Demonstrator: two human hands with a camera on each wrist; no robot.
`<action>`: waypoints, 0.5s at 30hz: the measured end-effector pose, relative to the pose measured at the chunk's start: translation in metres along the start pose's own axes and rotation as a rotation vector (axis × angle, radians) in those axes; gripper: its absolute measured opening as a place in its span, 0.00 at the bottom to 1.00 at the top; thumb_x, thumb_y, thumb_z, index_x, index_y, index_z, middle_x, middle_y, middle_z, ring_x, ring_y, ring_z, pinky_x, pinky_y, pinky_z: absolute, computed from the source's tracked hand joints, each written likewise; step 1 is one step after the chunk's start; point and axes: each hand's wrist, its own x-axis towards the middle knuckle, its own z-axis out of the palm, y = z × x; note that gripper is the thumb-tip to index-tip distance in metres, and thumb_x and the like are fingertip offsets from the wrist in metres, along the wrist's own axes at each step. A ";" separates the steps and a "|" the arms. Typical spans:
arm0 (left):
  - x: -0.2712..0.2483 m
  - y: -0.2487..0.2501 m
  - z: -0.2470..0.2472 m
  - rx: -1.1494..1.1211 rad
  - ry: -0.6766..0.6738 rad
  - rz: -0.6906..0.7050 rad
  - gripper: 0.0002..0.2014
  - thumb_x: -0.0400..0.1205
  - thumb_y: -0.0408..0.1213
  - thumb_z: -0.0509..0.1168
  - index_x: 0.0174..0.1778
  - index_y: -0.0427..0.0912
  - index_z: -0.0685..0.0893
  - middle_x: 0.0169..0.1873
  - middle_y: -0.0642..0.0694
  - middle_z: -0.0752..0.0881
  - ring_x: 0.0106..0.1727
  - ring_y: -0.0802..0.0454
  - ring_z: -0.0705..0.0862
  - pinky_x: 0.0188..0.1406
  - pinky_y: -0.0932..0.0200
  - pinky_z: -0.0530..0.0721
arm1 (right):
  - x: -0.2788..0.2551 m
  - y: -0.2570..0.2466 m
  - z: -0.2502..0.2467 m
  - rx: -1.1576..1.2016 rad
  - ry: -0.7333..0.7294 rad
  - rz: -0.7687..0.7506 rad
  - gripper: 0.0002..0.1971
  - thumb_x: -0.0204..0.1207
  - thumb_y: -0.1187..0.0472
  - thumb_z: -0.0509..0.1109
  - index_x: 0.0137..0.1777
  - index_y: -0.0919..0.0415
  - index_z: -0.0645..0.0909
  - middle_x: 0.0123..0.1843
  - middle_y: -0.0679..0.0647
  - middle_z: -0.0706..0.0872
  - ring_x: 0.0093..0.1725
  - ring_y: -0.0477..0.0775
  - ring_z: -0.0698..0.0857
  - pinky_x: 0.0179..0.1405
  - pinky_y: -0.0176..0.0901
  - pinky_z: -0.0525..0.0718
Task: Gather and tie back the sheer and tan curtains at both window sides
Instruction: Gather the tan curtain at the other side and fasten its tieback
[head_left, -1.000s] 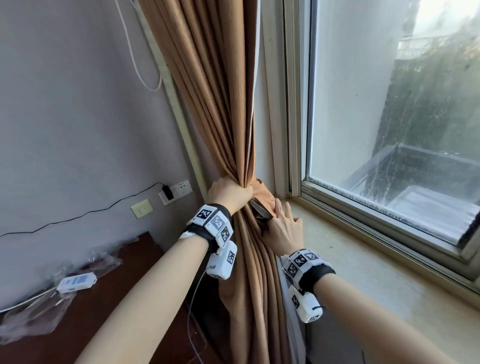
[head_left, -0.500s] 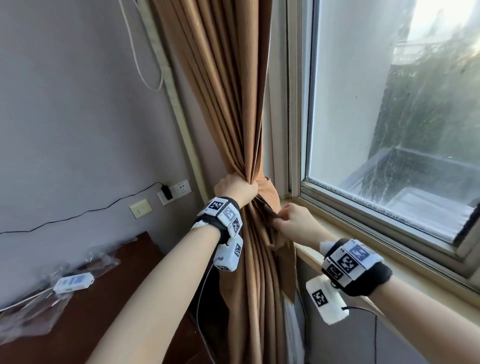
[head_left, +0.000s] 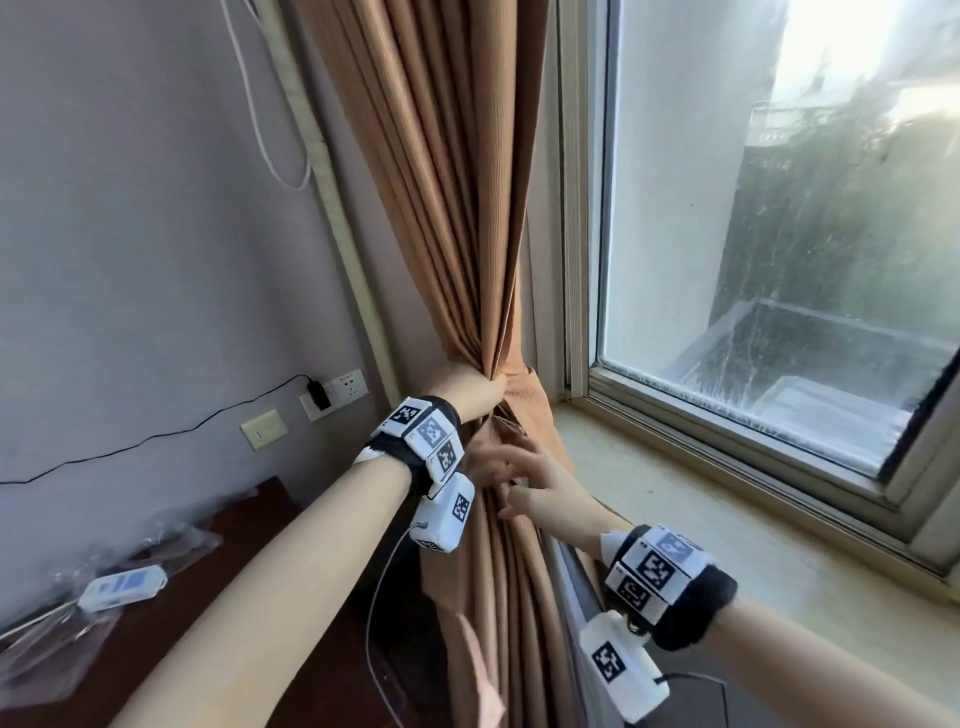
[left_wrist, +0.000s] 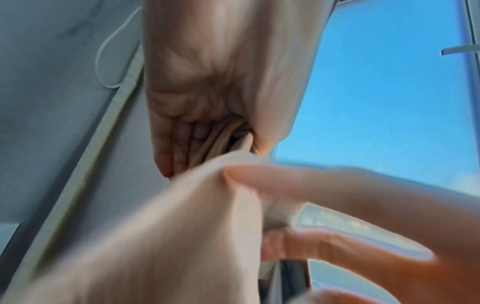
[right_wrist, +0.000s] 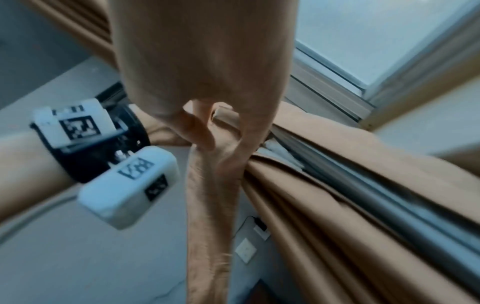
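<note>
Tan curtain (head_left: 452, 218): gathered into one bunch at the window's left side, long axis near vertical, running 12 to 6 o'clock in the head view.
Left hand (head_left: 465, 387): grip wrapped tight round the bunch at its narrowest point, fingers curled into the folds.
Tieback strip (right_wrist: 210, 205): a tan band hanging down; whether it already circles the bunch cannot be told.
Right hand (head_left: 530, 480): just below the left, at its 5 o'clock; in the right wrist view its grip pinches the strip.
Key relation: the bunch lies at 11 o'clock from the right hand, which is nearer the loose band.
Sheer curtain: not told apart here.
Window sill (head_left: 727, 519): at 3 o'clock.
</note>
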 end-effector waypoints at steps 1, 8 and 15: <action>-0.001 -0.001 -0.001 -0.009 -0.011 -0.003 0.23 0.80 0.52 0.63 0.64 0.40 0.83 0.64 0.39 0.85 0.66 0.40 0.82 0.64 0.55 0.80 | 0.007 0.004 -0.001 -0.213 0.057 -0.053 0.32 0.69 0.67 0.64 0.72 0.41 0.76 0.68 0.51 0.73 0.60 0.46 0.78 0.59 0.35 0.79; -0.013 -0.005 -0.013 -0.039 -0.053 -0.002 0.20 0.81 0.48 0.63 0.64 0.39 0.82 0.64 0.38 0.84 0.65 0.41 0.81 0.61 0.57 0.78 | 0.036 -0.007 0.003 -0.805 0.317 -0.344 0.08 0.79 0.53 0.67 0.56 0.46 0.82 0.54 0.51 0.80 0.48 0.55 0.81 0.40 0.48 0.81; -0.020 -0.013 -0.022 -0.105 -0.086 -0.011 0.18 0.79 0.49 0.65 0.59 0.41 0.84 0.60 0.40 0.86 0.63 0.43 0.83 0.60 0.57 0.80 | 0.048 -0.001 -0.001 -0.800 0.459 -0.597 0.06 0.75 0.54 0.71 0.48 0.52 0.87 0.47 0.53 0.80 0.42 0.57 0.80 0.34 0.51 0.83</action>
